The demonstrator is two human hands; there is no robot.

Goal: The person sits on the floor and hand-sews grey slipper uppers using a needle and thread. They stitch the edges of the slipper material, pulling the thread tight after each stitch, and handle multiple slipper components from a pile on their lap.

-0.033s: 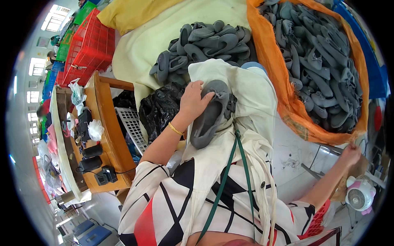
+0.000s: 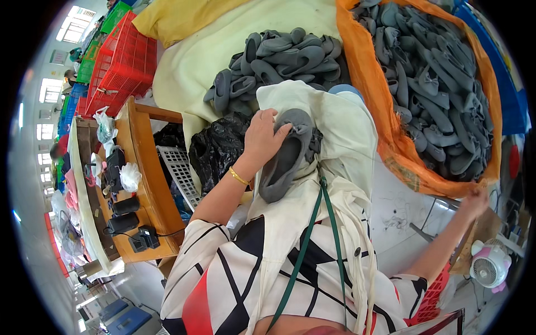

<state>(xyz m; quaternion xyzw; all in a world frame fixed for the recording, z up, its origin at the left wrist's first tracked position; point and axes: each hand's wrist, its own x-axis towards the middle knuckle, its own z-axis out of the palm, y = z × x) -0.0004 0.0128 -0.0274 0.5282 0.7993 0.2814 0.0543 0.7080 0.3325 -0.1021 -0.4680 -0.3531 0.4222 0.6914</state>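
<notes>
On my lap, over a cream apron (image 2: 340, 134), lies a grey ballet flat (image 2: 279, 176) with a bow at its toe, its opening facing up. My left hand (image 2: 262, 134) grips it by the left side near the toe, with the thumb by the bow. A second grey piece shows partly beneath it, too hidden to name. Far to the right, my right hand (image 2: 473, 202) is closed beside the lower rim of the orange sack (image 2: 405, 167). What its fingers hold, if anything, I cannot make out.
Grey flats (image 2: 290, 56) are heaped on pale cloth ahead, and several more (image 2: 435, 95) fill the sack. To the left stand a wooden table (image 2: 145, 195) with chargers, a black plastic bag (image 2: 218, 148) and red crates (image 2: 120, 64). A small fan (image 2: 491, 265) is at right.
My right hand has shifted slightly up and left, closer to the sack's rim. The left hand and the ballet flat stay nearly in place.
</notes>
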